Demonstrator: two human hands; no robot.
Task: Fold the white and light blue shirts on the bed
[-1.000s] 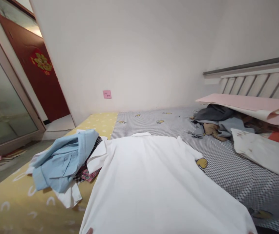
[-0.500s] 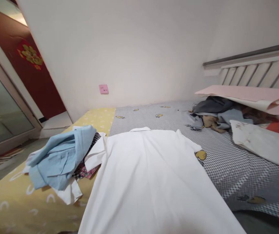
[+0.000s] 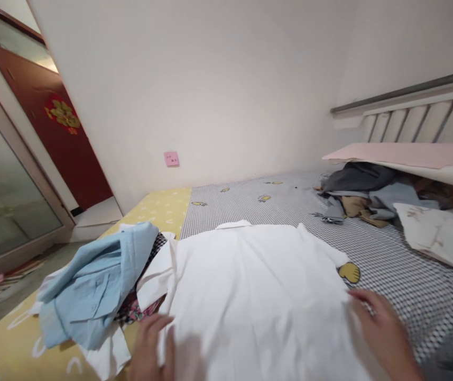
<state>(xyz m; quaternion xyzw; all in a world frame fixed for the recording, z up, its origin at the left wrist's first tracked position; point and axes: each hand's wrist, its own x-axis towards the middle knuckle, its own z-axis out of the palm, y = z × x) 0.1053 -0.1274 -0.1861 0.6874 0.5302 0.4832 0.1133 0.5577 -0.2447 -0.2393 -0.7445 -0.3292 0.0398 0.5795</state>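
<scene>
A plain white shirt [image 3: 250,286] is laid flat on the bed [image 3: 238,203], its collar pointed toward the wall [image 3: 226,90]. Its short sleeves are spread, and its body is lightly creased. Its side edges are met by the left hand [image 3: 151,349] and right hand [image 3: 385,333]; whether cloth is gripped by the fingers of either cannot be told.

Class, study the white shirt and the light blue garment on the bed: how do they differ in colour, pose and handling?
The white shirt is plain white; the light blue garment is pale blue.
The white shirt lies spread out; the light blue garment is bunched up.
Hands are at the white shirt's sides; none is at the light blue garment.
Both are cloth.
</scene>
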